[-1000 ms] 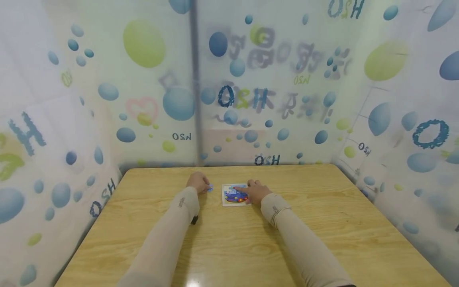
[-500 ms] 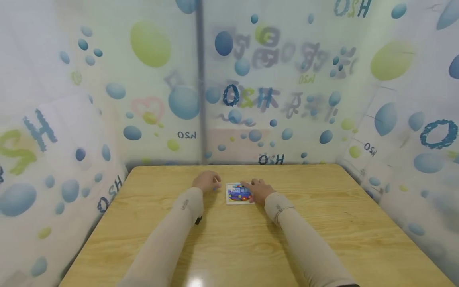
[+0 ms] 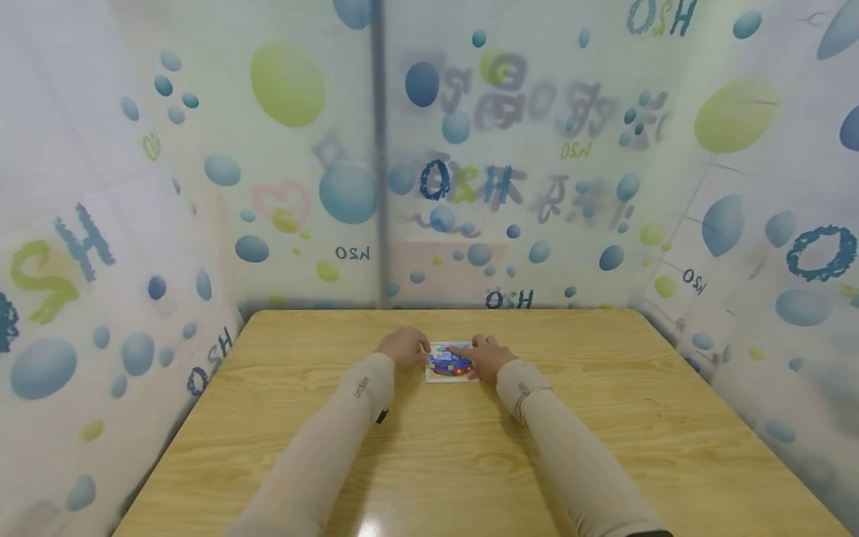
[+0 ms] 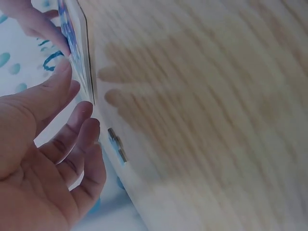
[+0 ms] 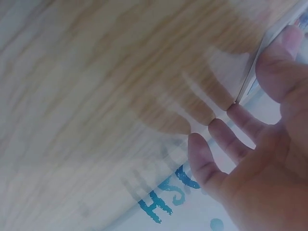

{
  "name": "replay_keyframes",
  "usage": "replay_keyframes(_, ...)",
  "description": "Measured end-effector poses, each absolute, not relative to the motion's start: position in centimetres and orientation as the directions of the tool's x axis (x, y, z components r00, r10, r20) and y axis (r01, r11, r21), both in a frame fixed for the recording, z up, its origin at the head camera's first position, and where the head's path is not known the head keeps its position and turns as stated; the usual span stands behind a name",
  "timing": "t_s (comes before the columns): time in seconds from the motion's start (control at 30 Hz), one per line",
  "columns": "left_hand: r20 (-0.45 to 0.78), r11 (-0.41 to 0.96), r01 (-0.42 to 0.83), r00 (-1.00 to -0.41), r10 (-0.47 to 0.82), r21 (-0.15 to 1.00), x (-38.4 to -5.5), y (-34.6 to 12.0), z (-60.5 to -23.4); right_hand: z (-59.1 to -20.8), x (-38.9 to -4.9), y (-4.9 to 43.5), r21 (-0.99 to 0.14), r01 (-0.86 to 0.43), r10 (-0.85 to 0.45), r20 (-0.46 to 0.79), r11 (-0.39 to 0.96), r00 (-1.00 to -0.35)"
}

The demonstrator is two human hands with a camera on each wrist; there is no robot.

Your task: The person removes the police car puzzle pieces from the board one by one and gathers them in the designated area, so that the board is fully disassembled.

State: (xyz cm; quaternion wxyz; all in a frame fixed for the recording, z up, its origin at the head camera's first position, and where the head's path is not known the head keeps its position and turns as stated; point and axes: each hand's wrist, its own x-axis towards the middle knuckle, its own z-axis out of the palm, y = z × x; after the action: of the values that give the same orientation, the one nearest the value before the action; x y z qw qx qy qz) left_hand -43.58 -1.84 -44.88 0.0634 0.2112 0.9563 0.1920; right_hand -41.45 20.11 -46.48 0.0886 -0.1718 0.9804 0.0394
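Just below frame centre, the spread right hand (image 3: pixel 493 357) touches the car puzzle (image 3: pixel 444 366) beside the loosely spread left hand (image 3: pixel 403 347).

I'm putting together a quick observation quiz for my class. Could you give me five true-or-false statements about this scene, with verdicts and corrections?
1. The right hand has its index finger stretched over the picture board. True.

2. Both hands are on the same side of the picture board. False: the left hand is at its left, the right hand at its right.

3. The picture board shows a green tree. False: it shows a blue car.

4. A small loose piece lies on the table, apart from the picture board. True.

5. The backdrop is plain black. False: it is pale, with blue and green spots.
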Motion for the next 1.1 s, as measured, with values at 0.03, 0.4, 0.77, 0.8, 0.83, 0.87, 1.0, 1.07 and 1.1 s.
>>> replay_keyframes(0.03,-0.047,0.834,0.38,-0.9,0.432,0.399,-43.5,-1.8,-44.9,-46.5,-41.4,20.1,0.049,-0.345,-0.33,-0.19,0.937,-0.925)
replay_keyframes(0.4,-0.068,0.829,0.382,-0.893,0.445,0.409,-44.7,-1.1,-46.9,-47.2,-41.6,20.3,0.032,-0.355,-0.344,-0.179,0.934,-0.922)
replay_keyframes(0.77,-0.035,0.796,0.377,-0.895,0.445,0.474,-44.8,-1.1,-46.9,-47.0,-41.7,20.1,0.045,-0.35,-0.337,-0.177,0.936,-0.925)
replay_keyframes(0.8,-0.035,0.793,0.378,-0.894,0.447,0.477,-44.8,-1.1,-46.8,-46.9,-41.7,20.0,0.044,-0.35,-0.337,-0.176,0.936,-0.925)
replay_keyframes(0.83,-0.036,0.793,0.379,-0.893,0.449,0.478,-44.8,-1.1,-46.7,-46.8,-41.6,20.0,0.042,-0.35,-0.338,-0.174,0.936,-0.925)
replay_keyframes(0.87,-0.037,0.793,0.38,-0.893,0.449,0.476,-44.8,-1.1,-46.6,-46.7,-41.6,20.0,0.04,-0.353,-0.342,-0.171,0.935,-0.924)
replay_keyframes(1.0,-0.046,0.804,0.382,-0.892,0.45,0.456,-45.0,-1.0,-46.6,-46.8,-41.5,20.3,-0.006,-0.373,-0.369,-0.145,0.928,-0.918)
replay_keyframes(1.07,-0.05,0.804,0.379,-0.892,0.449,0.459,-45.2,-0.9,-46.6,-46.8,-41.4,20.6,-0.037,-0.378,-0.38,-0.126,0.925,-0.916)
replay_keyframes(1.1,-0.05,0.801,0.379,-0.891,0.451,0.464,-45.3,-0.9,-46.5,-46.8,-41.4,20.7,-0.055,-0.379,-0.383,-0.114,0.924,-0.917)
